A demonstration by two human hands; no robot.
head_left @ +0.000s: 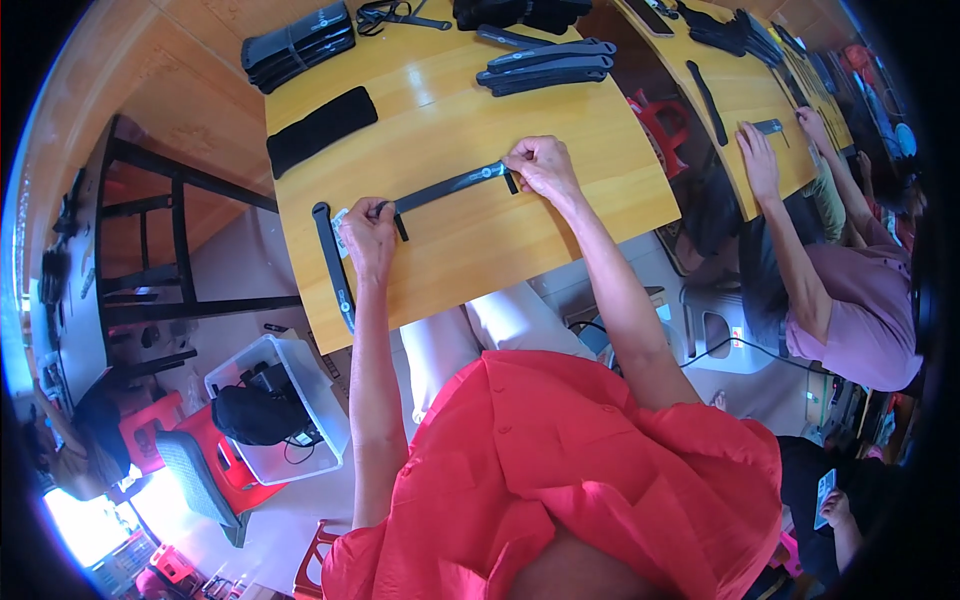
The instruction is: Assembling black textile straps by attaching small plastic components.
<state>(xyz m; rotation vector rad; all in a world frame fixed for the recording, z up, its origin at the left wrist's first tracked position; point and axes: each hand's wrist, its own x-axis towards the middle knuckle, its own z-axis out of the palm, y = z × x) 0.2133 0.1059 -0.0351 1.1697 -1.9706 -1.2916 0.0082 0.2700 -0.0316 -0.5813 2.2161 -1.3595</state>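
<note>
A dark flat strap (447, 189) is stretched between my two hands above the wooden table. My left hand (371, 240) pinches its left end, where a short black tab hangs down. My right hand (543, 169) pinches the other end, beside a glossy patch with a pale mark and another short black tab. Just left of my left hand lies a second dark strap (334, 265), with a rounded end that has a hole. A small white piece (341, 228) shows beside that strap, partly covered by my left hand.
A folded black cloth (322, 130) lies at the table's left edge. Farther back are a banded strap stack (300, 45) and several loose straps (545, 66). A clear plastic bin (330, 425) stands on the floor at left. A co-worker's hand (757, 150) rests at the right-hand table.
</note>
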